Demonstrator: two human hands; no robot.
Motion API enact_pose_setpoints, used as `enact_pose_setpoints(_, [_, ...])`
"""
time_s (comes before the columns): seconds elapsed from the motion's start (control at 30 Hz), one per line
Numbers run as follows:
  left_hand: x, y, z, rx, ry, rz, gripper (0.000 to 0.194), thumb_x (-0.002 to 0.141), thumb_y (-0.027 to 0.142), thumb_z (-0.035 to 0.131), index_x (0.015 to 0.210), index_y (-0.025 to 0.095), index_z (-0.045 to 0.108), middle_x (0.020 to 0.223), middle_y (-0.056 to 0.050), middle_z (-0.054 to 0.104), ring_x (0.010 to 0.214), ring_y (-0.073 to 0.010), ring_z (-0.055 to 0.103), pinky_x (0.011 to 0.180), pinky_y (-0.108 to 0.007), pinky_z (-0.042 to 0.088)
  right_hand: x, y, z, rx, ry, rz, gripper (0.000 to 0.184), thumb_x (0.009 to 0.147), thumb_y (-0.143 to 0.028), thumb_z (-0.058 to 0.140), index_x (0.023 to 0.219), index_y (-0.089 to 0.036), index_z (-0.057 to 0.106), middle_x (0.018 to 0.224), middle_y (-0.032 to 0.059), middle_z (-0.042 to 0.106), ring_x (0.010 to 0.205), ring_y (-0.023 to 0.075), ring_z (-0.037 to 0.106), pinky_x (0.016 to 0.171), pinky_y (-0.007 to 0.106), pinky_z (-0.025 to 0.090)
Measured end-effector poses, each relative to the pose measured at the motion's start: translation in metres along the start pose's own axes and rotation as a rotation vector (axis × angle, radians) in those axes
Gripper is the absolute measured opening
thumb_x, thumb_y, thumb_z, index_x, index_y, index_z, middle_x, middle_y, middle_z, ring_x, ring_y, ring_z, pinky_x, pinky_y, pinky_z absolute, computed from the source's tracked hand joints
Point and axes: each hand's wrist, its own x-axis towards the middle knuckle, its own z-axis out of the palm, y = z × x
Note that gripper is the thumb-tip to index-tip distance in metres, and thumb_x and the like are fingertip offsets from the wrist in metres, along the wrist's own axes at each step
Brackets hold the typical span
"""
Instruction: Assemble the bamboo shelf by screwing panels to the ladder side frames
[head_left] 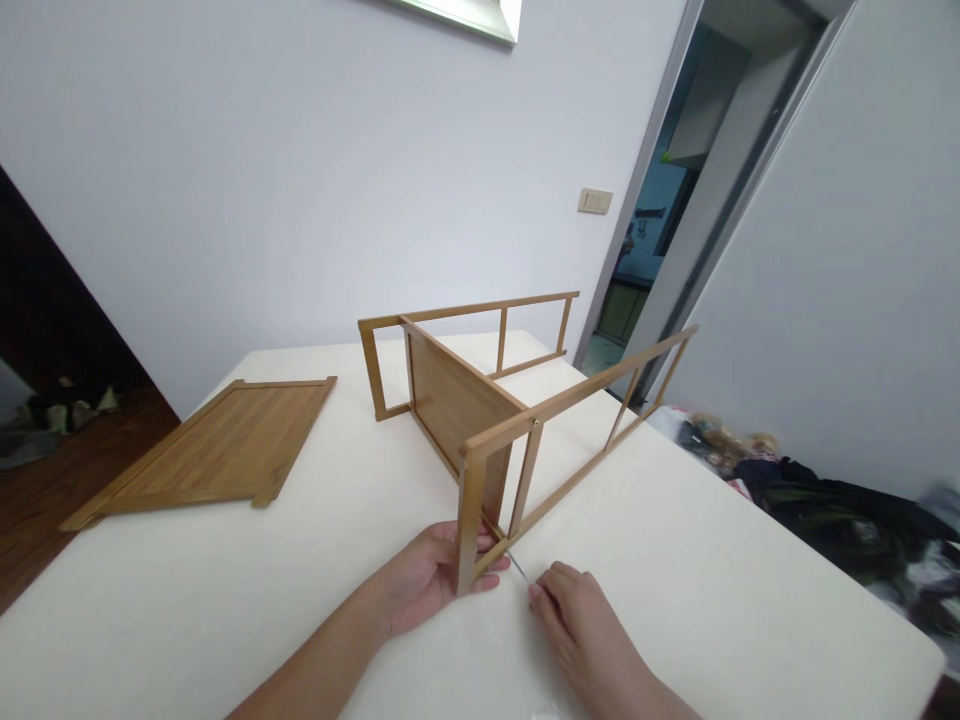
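A wooden shelf frame (585, 384) lies on its side on the white table, with one shelf panel (465, 385) standing upright between its two ladder-like sides. My left hand (424, 575) is wrapped around the frame's near lower corner, some of its fingers hidden behind the wood. Closed around a thin metal tool, my right hand (581, 615) sits just right of that corner. The tool looks like a hex key (517, 566); its tip meets the lower rail near the shelf joint. A screw head (535, 423) shows on the upper rail.
A second wooden panel (217, 445) lies flat at the table's left side. Behind the white table (750, 600) stands a pale wall with a switch plate (595, 201). Clothes and bags (825, 510) are heaped on the floor past the right edge, near a doorway.
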Motion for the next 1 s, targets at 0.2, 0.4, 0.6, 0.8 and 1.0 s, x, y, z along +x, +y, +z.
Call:
enact_pose_setpoints(0.2, [-0.0018,-0.0002,-0.0014,0.012,-0.042,0.01,0.025,0.077,0.011,0.074,0.102,0.01,0.073,0.118,-0.016,0.069,0.113,-0.0304,0.065,0.101,-0.041,0.048,0.0016,0.0002,-0.0054,0.126,-0.061,0.092,0.035,0.098,-0.028,0.035,0.072,-0.021,0.058,0.08,0.0053,0.068,0.075,0.0196,0.061,0.072,0.031,0.04])
enact_pose_setpoints(0.4, [-0.0019,-0.0012,-0.0024,0.025,-0.075,0.011,0.026,0.077,0.011,0.074,0.102,0.01,0.072,0.116,-0.017,0.069,0.112,-0.0296,0.065,0.102,-0.041,0.047,-0.0041,-0.0036,-0.0075,0.202,-0.083,0.213,0.034,0.096,-0.031,0.037,0.075,-0.02,0.06,0.08,0.0071,0.069,0.075,0.0201,0.061,0.069,0.03,0.041])
enact_pose_setpoints(0.6, [-0.0018,-0.0016,0.0007,0.054,-0.063,0.003,0.025,0.074,0.01,0.076,0.098,0.01,0.072,0.112,-0.016,0.071,0.108,-0.0283,0.067,0.098,-0.037,0.049,-0.0068,-0.0054,-0.0082,0.243,-0.11,0.253,0.036,0.095,-0.034,0.036,0.071,-0.02,0.058,0.074,0.0056,0.068,0.07,0.0187,0.059,0.065,0.028,0.039])
enact_pose_setpoints(0.8, [-0.0027,-0.0012,0.0022,0.045,-0.068,0.008,0.023,0.074,0.009,0.076,0.096,0.009,0.072,0.11,-0.015,0.071,0.107,-0.0278,0.067,0.097,-0.037,0.05,-0.0026,-0.0015,-0.0063,0.316,-0.109,0.258,0.036,0.092,-0.033,0.038,0.068,-0.019,0.06,0.066,0.0025,0.063,0.063,0.0161,0.054,0.059,0.026,0.037])
enact_pose_setpoints(1.0, [-0.0028,-0.0007,0.0039,0.043,-0.041,0.002,0.023,0.071,0.011,0.078,0.093,0.009,0.072,0.109,-0.015,0.072,0.105,-0.0284,0.068,0.093,-0.035,0.052,-0.0014,-0.0015,-0.0049,0.553,-0.187,0.438,0.034,0.089,-0.037,0.044,0.069,-0.018,0.063,0.056,-0.0034,0.049,0.044,0.0097,0.039,0.044,0.023,0.027])
